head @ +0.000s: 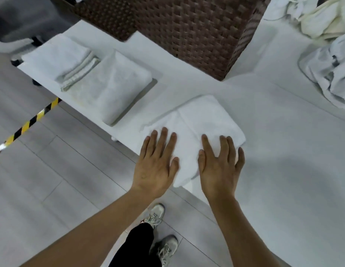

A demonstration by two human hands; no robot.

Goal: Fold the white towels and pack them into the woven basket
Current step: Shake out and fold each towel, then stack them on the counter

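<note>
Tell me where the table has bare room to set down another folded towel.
Bare table lies right of the towel under both hands, below the unfolded pile. A narrower strip runs between that towel and the woven basket. The left end is crowded with folded towels.

Soft matt terry towel (202, 120), dark woven wicker basket (187, 31), smooth matt table (283, 151)

I see open table (283, 151) to the right of the folded towel (202, 120), and a bare strip between it and the woven basket (187, 31). The folded stack (102, 81) blocks the left end, the crumpled pile (330, 74) the far right (its edge runs out of view).
</note>
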